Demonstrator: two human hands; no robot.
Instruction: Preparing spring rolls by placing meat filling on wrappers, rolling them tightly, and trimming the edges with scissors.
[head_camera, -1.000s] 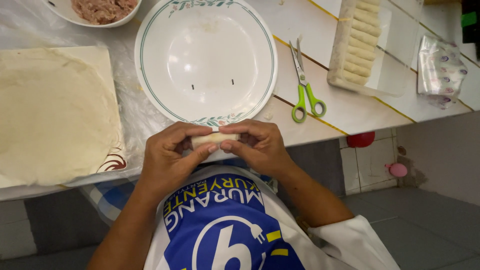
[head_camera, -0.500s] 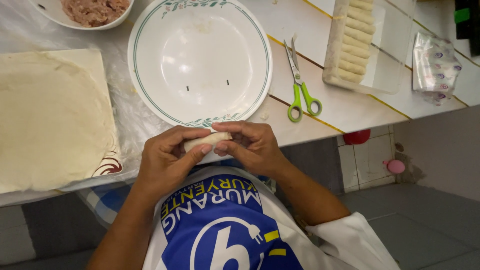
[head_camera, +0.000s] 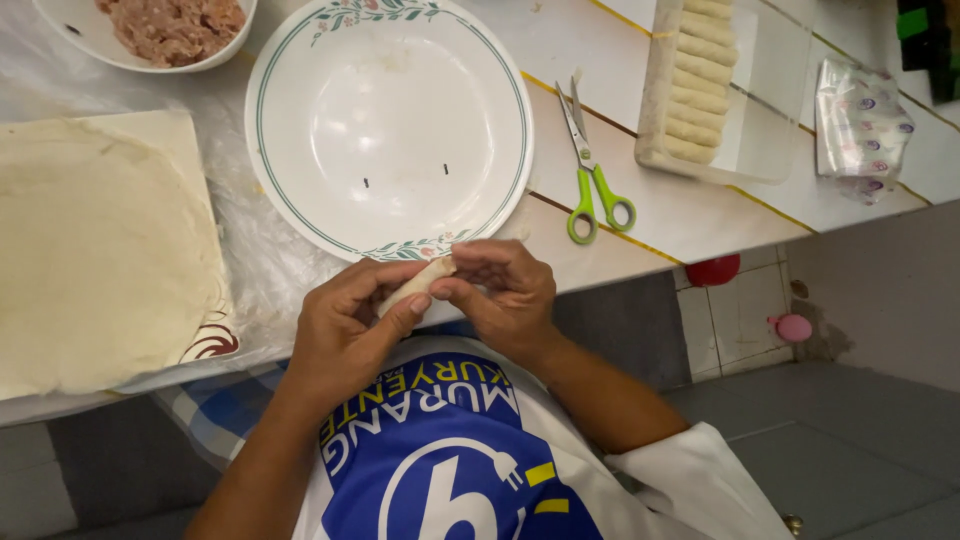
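A small pale spring roll (head_camera: 418, 283) is grasped by both hands at the near edge of the desk (head_camera: 690, 205). The grip of the left hand (head_camera: 345, 335) is closed on the near left part of the roll, with the thumb pressed on its side. The grip of the right hand (head_camera: 500, 295) is closed on the far right end of the roll, which is pinched between the fingertips. The two hands are touching each other around the roll, and the roll is held a little tilted, just beside the near rim of a large white plate (head_camera: 300, 200).

The plate has a green line and small flowers along its rim, and it is placed on the desk just far of the hands. To the left of the plate a stack of thin round wrappers (head_camera: 100, 250) is laid on a clear plastic sheet (head_camera: 262, 268). At the far left a white bowl with minced meat filling (head_camera: 175, 25) is seen, partly cut by the edge of the view. To the right of the plate, scissors with green handles (head_camera: 592, 170) are lying on the desk. Further right, a clear tray (head_camera: 770, 120) is placed, and a row of finished rolls (head_camera: 700, 85) is arranged along its left side. A small printed plastic packet (head_camera: 862, 130) is seen at the far right.
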